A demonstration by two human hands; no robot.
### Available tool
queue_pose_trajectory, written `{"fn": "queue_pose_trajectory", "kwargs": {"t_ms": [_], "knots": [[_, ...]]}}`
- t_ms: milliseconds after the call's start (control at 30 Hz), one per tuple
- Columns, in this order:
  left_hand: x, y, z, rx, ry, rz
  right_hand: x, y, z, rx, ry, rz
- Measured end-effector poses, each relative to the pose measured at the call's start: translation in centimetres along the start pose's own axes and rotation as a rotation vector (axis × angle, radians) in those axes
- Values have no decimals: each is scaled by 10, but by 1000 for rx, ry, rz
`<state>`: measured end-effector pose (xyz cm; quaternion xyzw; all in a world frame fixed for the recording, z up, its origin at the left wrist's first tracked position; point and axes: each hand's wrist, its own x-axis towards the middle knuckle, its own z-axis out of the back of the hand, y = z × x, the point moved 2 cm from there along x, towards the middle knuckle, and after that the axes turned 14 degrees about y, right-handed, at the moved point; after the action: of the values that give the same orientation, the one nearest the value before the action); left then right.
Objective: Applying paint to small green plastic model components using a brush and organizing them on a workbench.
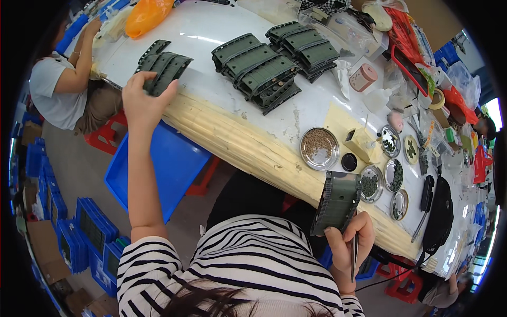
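At the left of the table, my left hand has its thumb and fingers spread around the near end of a dark green curved plastic panel. A second panel lies just behind that one. Close to my body on the right, my right hand is closed on another dark green curved panel with toothed edges, held beyond the table's edge. Metal tweezers are also in that hand, pointing down along the palm. Two stacks of similar panels stand at the table's far middle.
Round metal dishes of small brown pieces and dark green pieces sit on the right, around a yellowish block. Pale padding lines the table edge. A blue tray is below. Another person sits far left.
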<state>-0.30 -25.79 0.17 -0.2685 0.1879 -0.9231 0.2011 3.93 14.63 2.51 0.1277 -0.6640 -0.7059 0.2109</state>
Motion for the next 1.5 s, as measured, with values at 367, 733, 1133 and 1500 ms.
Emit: {"fn": "queue_pose_trajectory", "kwargs": {"t_ms": [367,733,1133,1500], "knots": [[-161,131,22,29,-151,177,-9,1,-13,-35,118,21],[-174,151,-165,13,420,-11,-21,0,-7,-12,39,8],[-153,165,-128,-329,126,174,-5,-8,-4,84,42,-36],[127,140,-41,178,180,-52,-3,-5,2,65,30,54]]}}
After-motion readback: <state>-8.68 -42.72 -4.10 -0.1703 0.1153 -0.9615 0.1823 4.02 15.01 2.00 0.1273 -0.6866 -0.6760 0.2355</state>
